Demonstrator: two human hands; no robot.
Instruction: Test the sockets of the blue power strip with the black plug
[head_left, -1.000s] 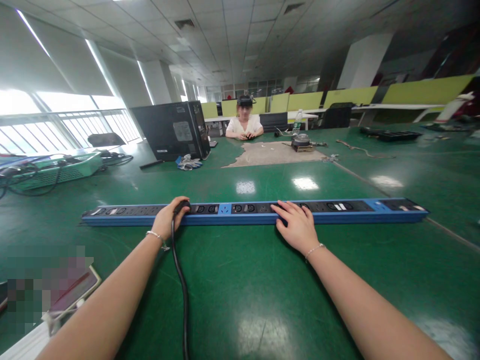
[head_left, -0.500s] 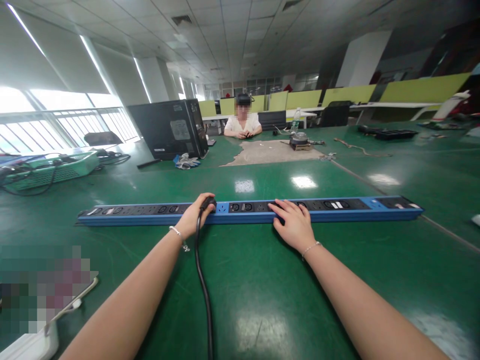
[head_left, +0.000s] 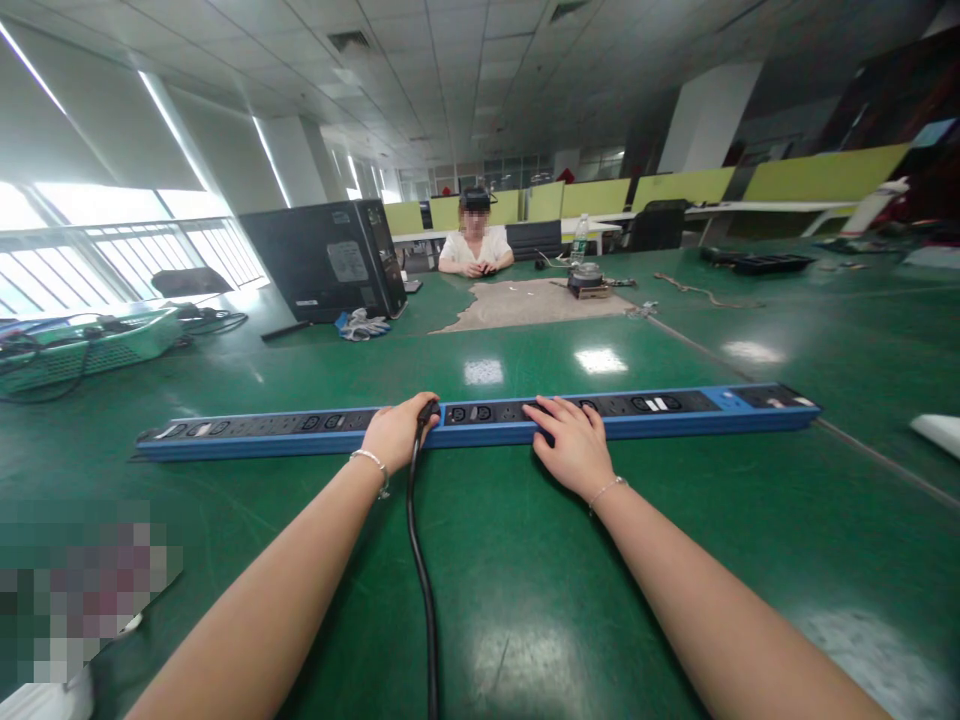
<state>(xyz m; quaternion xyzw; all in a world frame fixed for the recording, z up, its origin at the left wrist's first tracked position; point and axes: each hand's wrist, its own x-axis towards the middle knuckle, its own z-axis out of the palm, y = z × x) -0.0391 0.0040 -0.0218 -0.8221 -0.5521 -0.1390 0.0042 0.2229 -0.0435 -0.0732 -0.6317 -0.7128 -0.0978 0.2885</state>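
Observation:
A long blue power strip (head_left: 480, 433) with black sockets lies across the green table (head_left: 495, 540). My left hand (head_left: 397, 432) is closed round a black plug (head_left: 427, 410) at the strip, left of its middle. From that plug a black cable (head_left: 422, 560) runs down toward the near edge of the view. Whether the plug sits in a socket is hidden by my fingers. My right hand (head_left: 571, 440) rests on the strip right of the middle, its fingers spread and holding nothing.
Beyond the strip stand a black computer case (head_left: 330, 260) with gloves (head_left: 362, 324) beside it, and a round metal device (head_left: 586, 280). A green basket (head_left: 97, 350) is at the left. A person (head_left: 475, 245) sits across the table. A blurred-out object lies at the near left.
My left hand and the plug have shifted right along the strip, covering the blue socket section. My right hand keeps its place on the strip. The whole view has shifted slightly.

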